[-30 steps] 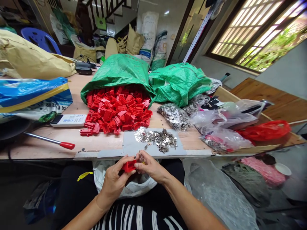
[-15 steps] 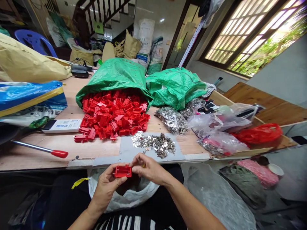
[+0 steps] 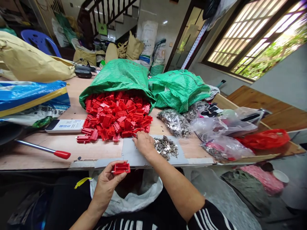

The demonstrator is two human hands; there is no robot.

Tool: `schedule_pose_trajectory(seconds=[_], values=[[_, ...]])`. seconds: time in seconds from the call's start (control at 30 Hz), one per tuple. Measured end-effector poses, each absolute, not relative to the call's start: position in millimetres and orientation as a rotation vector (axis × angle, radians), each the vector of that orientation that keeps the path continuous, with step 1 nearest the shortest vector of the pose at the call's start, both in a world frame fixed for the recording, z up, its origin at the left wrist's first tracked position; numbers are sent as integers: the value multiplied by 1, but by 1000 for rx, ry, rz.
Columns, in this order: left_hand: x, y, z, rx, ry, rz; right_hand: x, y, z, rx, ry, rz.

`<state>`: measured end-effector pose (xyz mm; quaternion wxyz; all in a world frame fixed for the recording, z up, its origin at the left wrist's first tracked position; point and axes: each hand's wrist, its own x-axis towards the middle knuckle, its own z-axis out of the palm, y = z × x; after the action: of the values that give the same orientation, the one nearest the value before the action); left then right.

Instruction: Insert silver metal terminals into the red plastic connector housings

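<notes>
My left hand [image 3: 107,179] is closed on a red plastic housing [image 3: 121,168], a small box with an open side facing up and metal bits at its ends. It holds the housing just off the table's front edge, above an open white sack [image 3: 136,198]. My right hand [image 3: 144,144] reaches over the grey sheet [image 3: 129,153], at the left part of a pile of small flat metal pieces [image 3: 166,147]. Its fingers are bent together, and whatever is between them is hidden. Just behind the fingertips lies a heap of red plastic housings [image 3: 115,115].
The heap spills from a green woven bag [image 3: 120,72]; a second green bag [image 3: 179,88] lies beside it. At right are a clear bag of metal parts [image 3: 175,123] and a carton of plastic bags [image 3: 223,124]. A red-tipped lever [image 3: 61,154] sticks out at left.
My right hand has left the housing and moved forward onto the metal pieces. My left hand keeps the housing in nearly the same place. The view has shifted slightly.
</notes>
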<state>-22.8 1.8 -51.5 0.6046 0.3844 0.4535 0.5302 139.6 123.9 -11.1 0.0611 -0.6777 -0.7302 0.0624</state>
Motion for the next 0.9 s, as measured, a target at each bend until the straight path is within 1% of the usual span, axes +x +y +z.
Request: schedule_pose_trajectory(seconds=[0.23,0.4,0.6,0.67,0.9], values=[[-24,4,-52,890,1092,1276,144,120,-6,-1967,-2148,240],[-24,6,-46,780,1076,1290,160,98,-3,-1552,-2020,579],[-19,7,-30,699,961,1299,164,60,7,-1293,-1992,900],[-18,7,-28,683,937,1278,161,49,11,-1247,-2040,894],[-15,8,-26,679,910,1273,150,36,7,-1165,-2144,713]])
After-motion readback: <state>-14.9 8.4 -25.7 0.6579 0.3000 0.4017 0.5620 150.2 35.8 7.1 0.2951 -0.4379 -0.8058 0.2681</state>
